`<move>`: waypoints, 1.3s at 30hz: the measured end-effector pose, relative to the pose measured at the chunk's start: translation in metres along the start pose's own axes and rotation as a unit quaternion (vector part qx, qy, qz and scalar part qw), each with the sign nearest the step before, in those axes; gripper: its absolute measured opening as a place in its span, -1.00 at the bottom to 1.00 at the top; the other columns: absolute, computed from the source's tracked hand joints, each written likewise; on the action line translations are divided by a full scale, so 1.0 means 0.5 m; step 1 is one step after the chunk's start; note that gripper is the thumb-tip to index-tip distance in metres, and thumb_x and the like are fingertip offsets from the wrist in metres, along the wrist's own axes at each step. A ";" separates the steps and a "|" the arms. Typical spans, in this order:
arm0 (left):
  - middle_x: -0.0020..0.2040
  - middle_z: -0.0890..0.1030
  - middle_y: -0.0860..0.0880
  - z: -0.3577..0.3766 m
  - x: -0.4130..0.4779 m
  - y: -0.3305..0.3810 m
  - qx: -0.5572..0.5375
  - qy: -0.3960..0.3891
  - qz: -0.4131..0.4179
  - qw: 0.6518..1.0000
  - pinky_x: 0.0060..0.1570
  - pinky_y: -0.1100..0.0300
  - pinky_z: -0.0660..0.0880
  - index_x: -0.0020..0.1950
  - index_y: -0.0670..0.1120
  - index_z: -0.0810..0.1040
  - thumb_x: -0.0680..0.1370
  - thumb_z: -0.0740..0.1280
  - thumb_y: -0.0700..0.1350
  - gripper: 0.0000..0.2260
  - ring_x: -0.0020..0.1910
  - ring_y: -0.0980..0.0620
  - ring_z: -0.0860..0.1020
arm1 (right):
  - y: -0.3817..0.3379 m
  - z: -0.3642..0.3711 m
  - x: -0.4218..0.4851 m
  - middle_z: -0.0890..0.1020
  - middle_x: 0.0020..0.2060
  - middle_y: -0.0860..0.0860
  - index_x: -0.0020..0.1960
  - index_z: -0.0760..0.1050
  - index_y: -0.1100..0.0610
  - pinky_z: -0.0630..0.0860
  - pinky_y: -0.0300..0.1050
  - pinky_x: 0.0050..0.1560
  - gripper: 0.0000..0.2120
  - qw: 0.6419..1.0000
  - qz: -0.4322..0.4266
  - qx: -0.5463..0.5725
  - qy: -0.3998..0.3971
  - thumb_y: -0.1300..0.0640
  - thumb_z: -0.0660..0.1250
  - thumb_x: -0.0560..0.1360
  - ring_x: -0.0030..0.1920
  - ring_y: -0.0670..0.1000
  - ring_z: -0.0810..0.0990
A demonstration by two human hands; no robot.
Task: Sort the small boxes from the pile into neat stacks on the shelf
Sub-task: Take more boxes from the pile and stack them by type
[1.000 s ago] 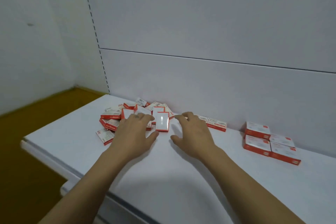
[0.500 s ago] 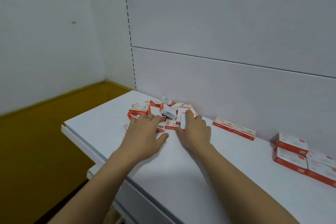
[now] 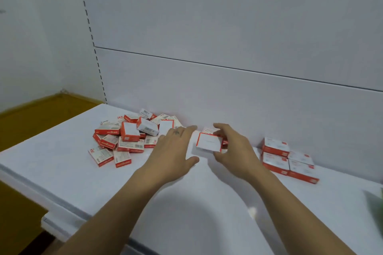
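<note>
A loose pile of small red-and-white boxes lies on the white shelf near the back wall. My right hand holds one red-and-white box between thumb and fingers, just above the shelf, right of the pile. My left hand hovers flat and empty beside that box, fingers spread, at the pile's right edge. Neat stacks of the same boxes stand at the right against the wall. Further boxes behind the held box are mostly hidden.
The shelf's front edge runs diagonally at lower left, with a brown floor beyond. A white back panel closes the shelf behind. A blurred green thing shows at the right edge.
My right hand has lifted one box out of the pile and carried it to the right. My left hand has come off the pile. The camera has swung right.
</note>
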State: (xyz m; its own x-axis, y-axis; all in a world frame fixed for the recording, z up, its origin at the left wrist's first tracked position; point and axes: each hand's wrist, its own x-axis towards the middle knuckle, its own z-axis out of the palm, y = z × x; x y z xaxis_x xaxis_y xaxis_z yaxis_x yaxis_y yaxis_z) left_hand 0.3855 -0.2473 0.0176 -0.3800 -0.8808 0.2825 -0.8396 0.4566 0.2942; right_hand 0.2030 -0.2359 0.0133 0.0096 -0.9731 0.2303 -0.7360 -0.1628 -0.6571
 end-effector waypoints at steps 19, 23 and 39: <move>0.08 0.54 0.19 0.142 0.078 0.196 -0.237 -0.037 0.084 0.967 -0.09 0.40 0.43 0.08 0.18 0.35 0.38 0.51 0.03 -0.59 0.02 0.17 0.48 | 0.149 -0.138 -0.152 0.58 0.04 -0.18 0.24 0.50 0.01 0.51 -0.44 -0.04 -0.56 0.978 0.060 0.041 0.195 0.37 0.37 0.44 -0.01 -0.22 0.59; 0.04 0.53 0.20 0.142 0.073 0.187 -0.277 -0.020 0.087 0.957 -0.06 0.43 0.39 0.11 0.15 0.37 0.39 0.51 -0.02 -0.58 0.01 0.19 0.48 | 0.154 -0.114 -0.147 0.55 0.12 -0.11 0.21 0.52 0.04 0.54 -0.27 0.08 -0.57 0.981 0.006 -0.013 0.192 0.33 0.43 0.40 0.07 -0.12 0.57; -0.26 0.66 -0.02 0.116 0.074 0.200 -0.511 -0.099 -0.007 0.854 -0.17 0.31 0.58 -0.01 0.09 0.55 0.55 0.05 0.15 -0.69 -0.25 0.04 0.64 | 0.130 -0.122 -0.146 0.64 -0.17 -0.05 0.05 0.54 -0.11 0.55 -0.16 -0.12 -0.88 0.964 0.088 0.157 0.197 0.04 0.34 0.52 -0.16 0.02 0.62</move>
State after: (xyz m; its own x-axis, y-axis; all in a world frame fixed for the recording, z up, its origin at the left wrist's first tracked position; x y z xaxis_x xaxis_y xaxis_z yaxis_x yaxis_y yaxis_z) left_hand 0.2649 -0.2415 0.0044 -0.5161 -0.8445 0.1433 -0.1045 0.2281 0.9680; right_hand 0.1130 -0.1652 -0.0023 -0.4008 -0.8622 0.3099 -0.4616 -0.1021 -0.8812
